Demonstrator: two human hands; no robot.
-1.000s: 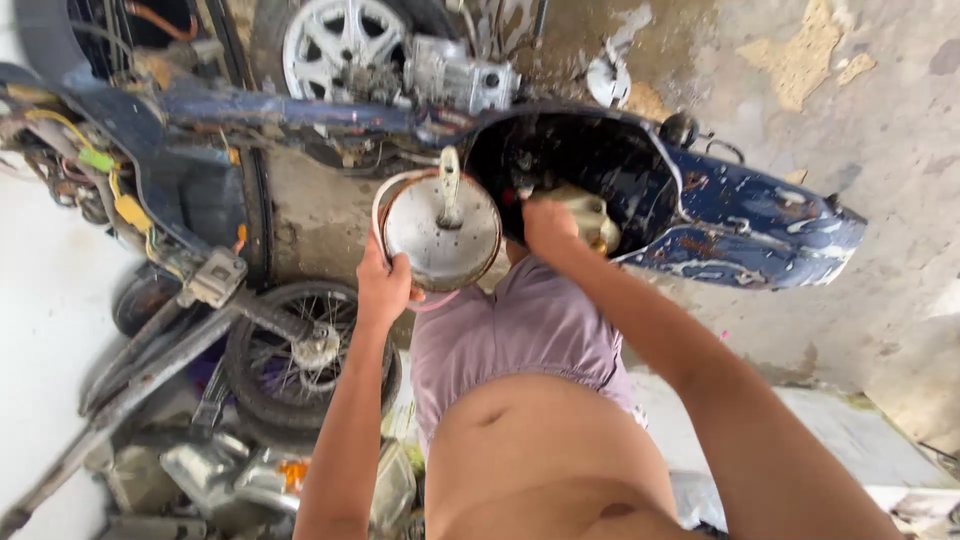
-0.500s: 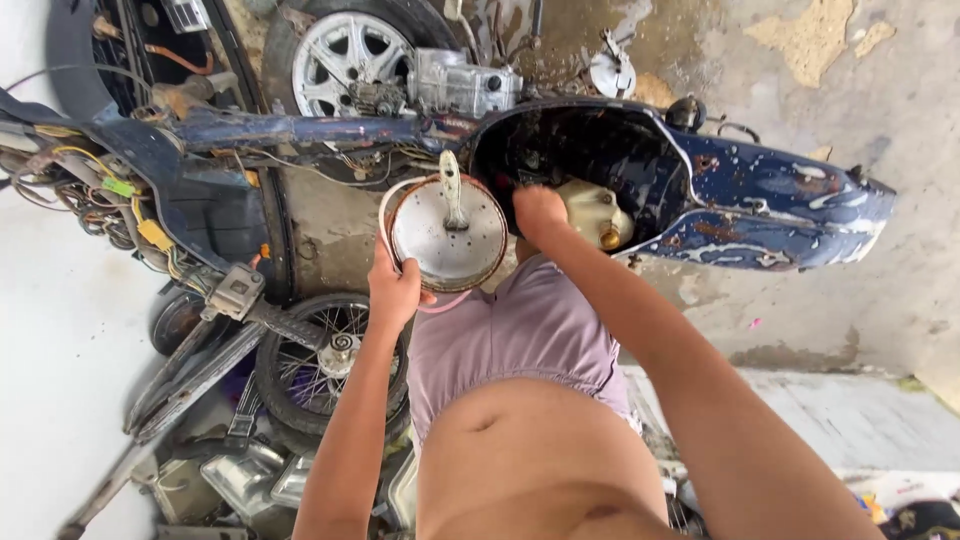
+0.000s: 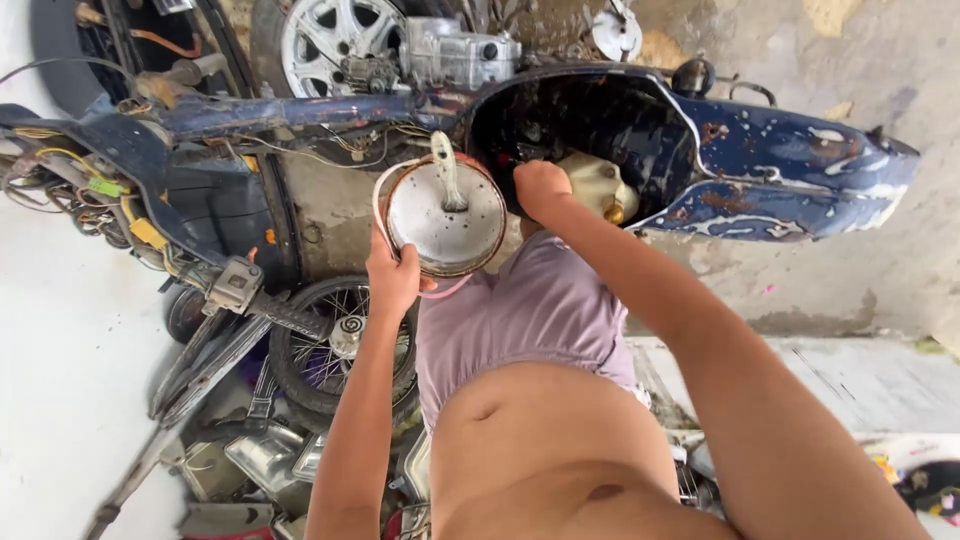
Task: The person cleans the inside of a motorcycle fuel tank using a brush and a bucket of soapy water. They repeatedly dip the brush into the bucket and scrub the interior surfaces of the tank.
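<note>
My left hand [image 3: 393, 278] grips the lower left rim of a round metal funnel [image 3: 446, 218] with a pinkish rim and a pale spout sticking up from its middle. My right hand [image 3: 541, 188] is closed in a fist just right of the funnel, reaching into the open dark hollow of a blue motorbike body [image 3: 780, 170]. A cream plastic tank [image 3: 600, 185] with a brass fitting sits in that hollow beside my right hand. What the right fingers close on is hidden.
The stripped motorbike frame [image 3: 250, 115] lies on its side with loose wiring [image 3: 90, 190] at the left. A spoked wheel [image 3: 335, 345] and metal scrap parts [image 3: 250, 460] lie below it. An alloy wheel [image 3: 325, 35] and engine block [image 3: 455, 50] stand behind.
The view has shifted slightly and drawn closer. My left hand keeps its hold on the funnel, and my right hand stays inside the blue body's hollow.
</note>
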